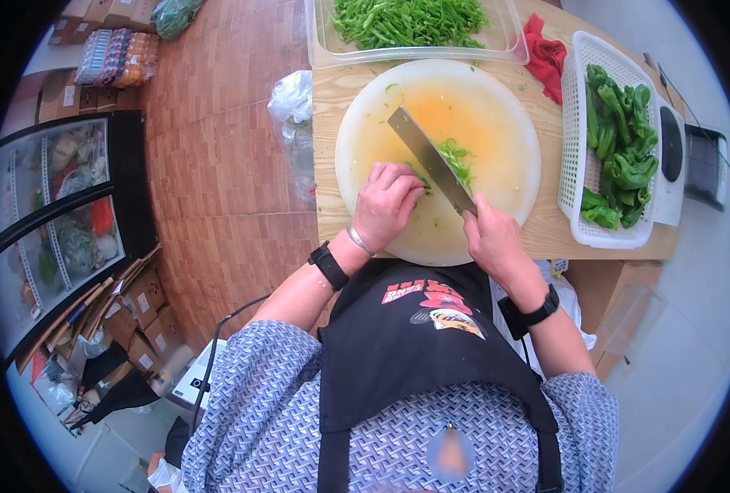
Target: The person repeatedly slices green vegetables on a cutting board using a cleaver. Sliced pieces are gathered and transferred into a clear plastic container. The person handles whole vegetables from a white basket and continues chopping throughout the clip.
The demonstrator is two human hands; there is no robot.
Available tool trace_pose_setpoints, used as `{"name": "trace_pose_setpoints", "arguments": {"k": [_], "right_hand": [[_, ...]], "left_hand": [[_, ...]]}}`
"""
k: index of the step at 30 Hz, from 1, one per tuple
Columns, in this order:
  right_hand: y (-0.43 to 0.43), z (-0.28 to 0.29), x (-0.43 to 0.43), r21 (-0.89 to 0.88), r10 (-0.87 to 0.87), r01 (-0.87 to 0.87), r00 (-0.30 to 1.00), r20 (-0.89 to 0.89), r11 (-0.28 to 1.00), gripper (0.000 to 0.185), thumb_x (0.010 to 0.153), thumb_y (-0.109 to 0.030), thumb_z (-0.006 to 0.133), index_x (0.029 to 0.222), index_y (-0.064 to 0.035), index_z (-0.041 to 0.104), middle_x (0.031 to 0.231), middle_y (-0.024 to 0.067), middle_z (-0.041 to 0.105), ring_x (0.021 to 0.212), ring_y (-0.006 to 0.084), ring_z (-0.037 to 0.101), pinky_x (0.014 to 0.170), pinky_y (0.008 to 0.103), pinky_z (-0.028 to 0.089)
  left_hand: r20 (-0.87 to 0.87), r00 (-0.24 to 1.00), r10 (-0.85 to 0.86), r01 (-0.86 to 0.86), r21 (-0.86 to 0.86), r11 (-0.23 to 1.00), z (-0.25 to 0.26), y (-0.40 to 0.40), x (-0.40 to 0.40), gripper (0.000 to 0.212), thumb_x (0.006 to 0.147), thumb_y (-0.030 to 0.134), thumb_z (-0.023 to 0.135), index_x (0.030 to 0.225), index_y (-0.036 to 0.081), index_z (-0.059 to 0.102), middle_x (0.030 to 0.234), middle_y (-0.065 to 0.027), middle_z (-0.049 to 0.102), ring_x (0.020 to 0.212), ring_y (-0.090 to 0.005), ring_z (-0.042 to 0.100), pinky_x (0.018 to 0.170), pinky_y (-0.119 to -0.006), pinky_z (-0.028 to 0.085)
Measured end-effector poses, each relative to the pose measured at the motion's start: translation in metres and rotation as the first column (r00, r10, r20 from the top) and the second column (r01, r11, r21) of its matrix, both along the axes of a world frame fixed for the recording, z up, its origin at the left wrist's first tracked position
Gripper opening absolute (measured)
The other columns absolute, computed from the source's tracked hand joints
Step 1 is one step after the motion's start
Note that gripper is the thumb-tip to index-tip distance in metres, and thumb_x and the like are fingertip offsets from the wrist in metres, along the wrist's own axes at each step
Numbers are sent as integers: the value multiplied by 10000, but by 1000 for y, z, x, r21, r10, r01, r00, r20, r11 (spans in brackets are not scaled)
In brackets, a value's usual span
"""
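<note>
My right hand (495, 241) grips the handle of a broad-bladed cleaver (431, 159), its blade slanting up and left across a round white plastic cutting board (510, 142). Just left of the blade, the bent fingers of my left hand (386, 203) hold down a piece of green pepper (425, 180), mostly hidden beneath the fingertips. Thin slices of green pepper (456, 157) lie against the blade's right side. Small green scraps dot the board, whose middle is stained orange.
Beyond the board stands a clear plastic tub (414, 58) of shredded green pepper (411, 24). A crumpled red cloth (543, 58) lies right of it. Whole green peppers (623, 142) fill part of a white perforated basket (568, 197). A plastic bag (294, 123) hangs by the wooden table's (325, 154) left edge.
</note>
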State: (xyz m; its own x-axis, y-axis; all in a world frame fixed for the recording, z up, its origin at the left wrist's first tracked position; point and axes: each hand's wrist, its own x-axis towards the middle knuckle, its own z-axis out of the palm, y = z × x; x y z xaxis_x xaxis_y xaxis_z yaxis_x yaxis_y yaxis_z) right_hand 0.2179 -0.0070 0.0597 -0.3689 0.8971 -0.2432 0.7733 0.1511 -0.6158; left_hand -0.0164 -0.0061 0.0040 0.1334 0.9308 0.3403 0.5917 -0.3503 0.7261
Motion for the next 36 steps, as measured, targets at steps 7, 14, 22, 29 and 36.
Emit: {"name": "trace_pose_setpoints", "arguments": {"k": [7, 14, 22, 29, 36], "right_hand": [[-1, 23, 10, -14, 79, -80, 997, -16, 997, 123, 1026, -78, 601, 1074, -23, 502, 747, 254, 662, 733, 507, 666, 648, 593, 506], [3, 28, 6, -67, 115, -114, 993, 15, 991, 123, 1038, -99, 584, 1066, -17, 495, 767, 261, 681, 739, 504, 681, 658, 599, 520], [11, -20, -16, -87, -4, 1, 999, -38, 996, 174, 1028, -158, 603, 1072, -10, 524, 795, 290, 696, 755, 536, 677, 704, 631, 525], [-1, -26, 2, -33, -46, 45, 999, -29, 998, 171, 1013, -154, 608, 1099, -20, 545, 776, 271, 696, 744, 524, 678, 686, 614, 521], [-2, -9, 18, -3, 5, -5, 1000, 12, 1000, 128, 1014, -127, 606, 1071, -35, 538, 773, 265, 693, 745, 512, 686, 668, 601, 528]], "left_hand": [[2, 1000, -12, 12, -1, 1000, -1, 2, -1, 131, 851, 11, 787, 956, 44, 717, 1022, -108, 690, 980, -334, 646, 833, -425, 553], [0, 1000, 2, -2, -10, 1000, -3, 0, -1, 120, 856, 10, 782, 952, 46, 721, 1015, -108, 689, 970, -338, 645, 832, -426, 553], [-78, 996, 51, -49, 19, 999, 18, -12, -4, 326, 826, 54, 856, 1126, 48, 726, 1198, -166, 661, 1027, -331, 661, 885, -402, 555], [144, 960, 242, -193, -291, 937, 3, -33, -4, 435, 850, 78, 836, 1266, 41, 714, 1205, -178, 661, 1060, -344, 670, 882, -395, 576], [244, 967, 70, 73, -531, 844, 6, -7, -28, 372, 881, 45, 785, 1251, 30, 748, 1154, -151, 691, 927, -285, 716, 821, -381, 590]]}}
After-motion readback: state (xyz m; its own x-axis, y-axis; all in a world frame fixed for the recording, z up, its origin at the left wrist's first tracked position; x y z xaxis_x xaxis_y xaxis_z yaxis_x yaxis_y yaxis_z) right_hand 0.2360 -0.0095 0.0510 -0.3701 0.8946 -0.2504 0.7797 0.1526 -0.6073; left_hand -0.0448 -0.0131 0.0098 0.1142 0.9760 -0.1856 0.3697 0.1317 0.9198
